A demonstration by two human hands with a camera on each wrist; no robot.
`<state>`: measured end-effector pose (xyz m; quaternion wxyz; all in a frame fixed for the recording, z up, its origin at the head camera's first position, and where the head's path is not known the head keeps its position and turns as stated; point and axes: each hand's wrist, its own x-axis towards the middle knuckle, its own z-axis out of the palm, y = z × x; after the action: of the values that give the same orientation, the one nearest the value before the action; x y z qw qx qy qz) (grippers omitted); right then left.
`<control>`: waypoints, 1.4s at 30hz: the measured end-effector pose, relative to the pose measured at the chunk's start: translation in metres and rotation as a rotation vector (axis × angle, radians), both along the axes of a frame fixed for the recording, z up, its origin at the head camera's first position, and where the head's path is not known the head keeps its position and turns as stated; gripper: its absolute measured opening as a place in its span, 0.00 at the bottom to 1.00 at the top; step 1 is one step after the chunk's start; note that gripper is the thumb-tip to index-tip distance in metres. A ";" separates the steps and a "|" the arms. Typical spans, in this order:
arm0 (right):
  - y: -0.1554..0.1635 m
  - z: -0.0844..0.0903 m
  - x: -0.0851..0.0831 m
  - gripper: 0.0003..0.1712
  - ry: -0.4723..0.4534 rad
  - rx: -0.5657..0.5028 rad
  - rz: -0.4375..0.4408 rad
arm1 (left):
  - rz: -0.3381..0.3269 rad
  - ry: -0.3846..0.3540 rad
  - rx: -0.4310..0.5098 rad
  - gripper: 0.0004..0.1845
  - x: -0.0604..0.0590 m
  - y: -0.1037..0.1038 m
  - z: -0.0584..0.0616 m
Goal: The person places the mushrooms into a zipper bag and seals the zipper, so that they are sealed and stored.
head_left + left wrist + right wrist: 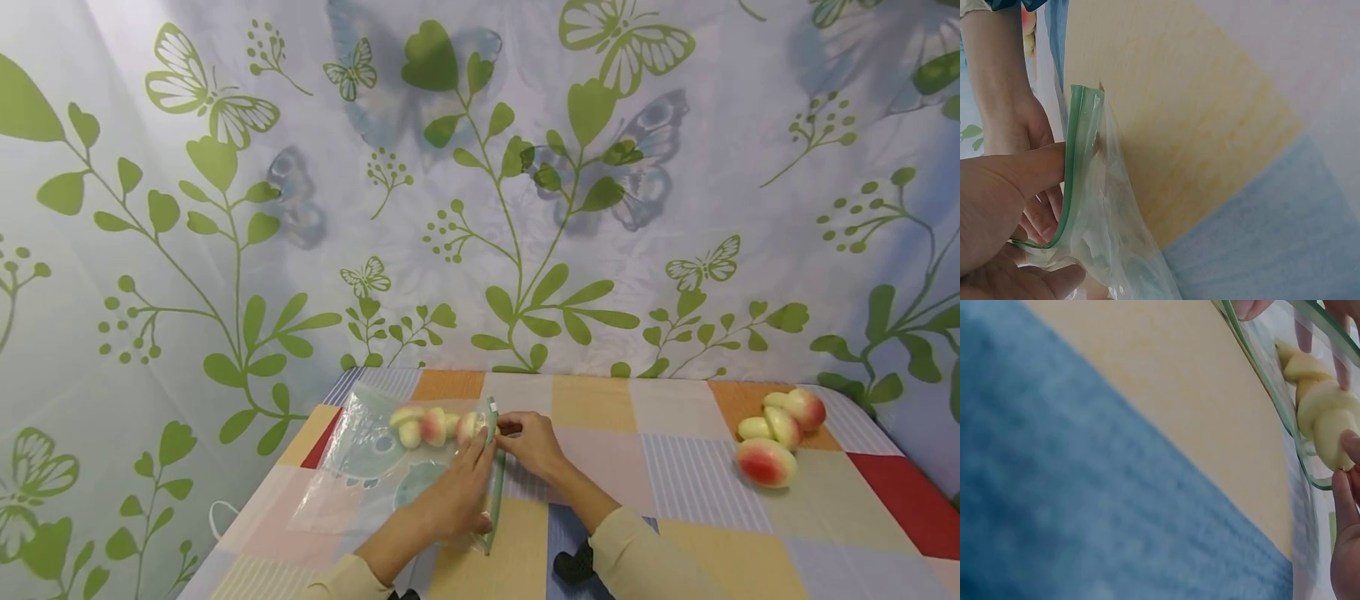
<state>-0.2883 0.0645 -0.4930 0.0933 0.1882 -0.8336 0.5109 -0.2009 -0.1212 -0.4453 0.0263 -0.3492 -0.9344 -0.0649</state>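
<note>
A clear zip bag (337, 479) with a green zip edge lies on the table, several yellow-and-red toy peaches (433, 427) inside it. My left hand (457, 496) grips the bag by its mouth. In the left wrist view, the left thumb (1044, 165) lies across the green zip edge (1072, 156). My right hand (534, 443) is at the upper part of the mouth. In the right wrist view its fingertips (1342, 494) touch a peach (1335, 428) at the mouth; part of this grasp is cut off by the frame.
Several more peaches (780, 429) sit together at the right of the table. A patchwork cloth (705, 483) covers the table. Behind it hangs a leaf-and-butterfly curtain (480, 275). A white cord (213, 521) loops at the table's left edge.
</note>
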 end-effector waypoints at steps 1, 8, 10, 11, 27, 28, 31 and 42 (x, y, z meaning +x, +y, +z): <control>0.000 0.000 0.000 0.13 -0.002 0.000 -0.001 | 0.003 0.003 0.000 0.64 0.000 0.000 0.000; 0.001 -0.006 0.000 0.10 -0.004 0.038 0.032 | -0.003 0.004 0.017 0.63 0.001 0.001 -0.001; 0.000 -0.008 0.000 0.10 -0.004 0.042 0.049 | -0.002 -0.004 0.023 0.64 0.002 0.001 -0.002; 0.000 -0.009 0.000 0.10 -0.001 0.040 0.058 | -0.002 -0.005 0.024 0.64 0.002 0.001 -0.002; 0.000 0.002 -0.004 0.17 -0.098 0.103 0.305 | -0.008 0.003 -0.001 0.64 0.000 0.000 0.001; 0.001 0.004 -0.004 0.17 -0.107 0.108 0.321 | -0.006 -0.004 0.002 0.64 0.000 0.000 0.001; 0.003 0.005 -0.002 0.18 -0.135 0.105 0.324 | 0.001 -0.020 0.016 0.64 0.001 0.000 0.000; 0.006 0.008 0.000 0.21 -0.138 -0.011 0.313 | 0.011 -0.021 0.025 0.66 -0.001 0.000 -0.002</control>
<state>-0.2883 0.0705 -0.4849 -0.0438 0.2796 -0.7958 0.5354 -0.2014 -0.1216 -0.4476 0.0214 -0.3428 -0.9357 -0.0801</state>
